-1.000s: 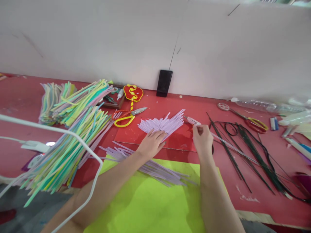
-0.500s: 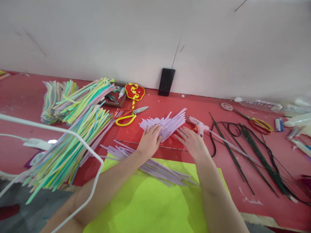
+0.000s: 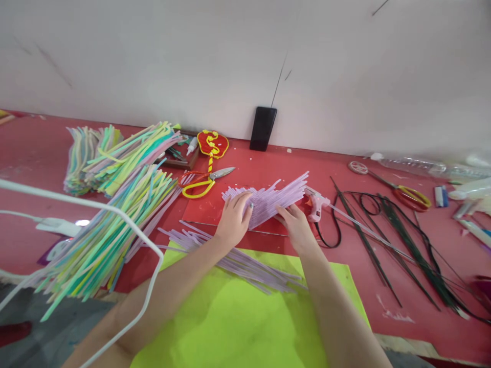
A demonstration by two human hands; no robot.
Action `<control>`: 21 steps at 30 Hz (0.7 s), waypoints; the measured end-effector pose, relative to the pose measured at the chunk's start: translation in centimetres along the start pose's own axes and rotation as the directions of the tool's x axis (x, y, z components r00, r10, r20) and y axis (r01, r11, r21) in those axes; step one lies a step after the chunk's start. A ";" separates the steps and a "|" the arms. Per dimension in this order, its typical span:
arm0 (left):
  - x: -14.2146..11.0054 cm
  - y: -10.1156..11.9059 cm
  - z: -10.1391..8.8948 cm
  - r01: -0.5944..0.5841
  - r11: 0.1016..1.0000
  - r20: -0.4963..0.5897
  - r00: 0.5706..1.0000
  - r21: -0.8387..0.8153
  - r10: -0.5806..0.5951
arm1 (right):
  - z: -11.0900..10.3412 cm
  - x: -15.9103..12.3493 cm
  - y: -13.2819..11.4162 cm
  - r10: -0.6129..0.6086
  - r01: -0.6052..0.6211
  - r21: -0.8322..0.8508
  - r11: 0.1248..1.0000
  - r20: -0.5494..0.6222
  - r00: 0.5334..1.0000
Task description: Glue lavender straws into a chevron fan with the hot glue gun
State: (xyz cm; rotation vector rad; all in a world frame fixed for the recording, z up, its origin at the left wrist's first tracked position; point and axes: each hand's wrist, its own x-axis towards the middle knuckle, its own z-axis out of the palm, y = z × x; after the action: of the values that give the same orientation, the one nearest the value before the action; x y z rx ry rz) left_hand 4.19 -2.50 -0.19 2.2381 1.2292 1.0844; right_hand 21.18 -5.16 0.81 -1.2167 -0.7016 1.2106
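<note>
A V-shaped piece of lilac pipe cleaners is held between my two hands over a red board. My left hand grips its left side, thumb against the near face. On the right side, the fingers and thumb of my right hand close on its lower right edge. Loose lilac pipe cleaners lie nearer to me, partly under my left forearm, across a yellow-green sheet. A pink glue gun rests just right of my right hand.
Multicoloured pipe cleaners are heaped at left, near a white cable. Yellow-handled scissors lie behind the board. A black phone leans on the wall. Dark green stems, more scissors and a plastic bottle are at right.
My right hand, apart from the lilac piece before, has closed on its right side. The piece has shifted right and its right end points further out. My left hand stays on it.
</note>
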 end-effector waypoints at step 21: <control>-0.2 1.3 -0.6 -0.089 0.995 0.024 0.996 -0.055 0.090 | 2.3 -0.9 1.1 0.126 -0.144 0.147 0.979 0.126 0.984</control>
State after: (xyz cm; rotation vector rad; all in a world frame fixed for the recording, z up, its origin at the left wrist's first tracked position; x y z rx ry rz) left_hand 4.38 -3.40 0.85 2.2781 1.0853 1.1036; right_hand 18.52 -5.35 0.58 -1.0839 -0.6040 1.4318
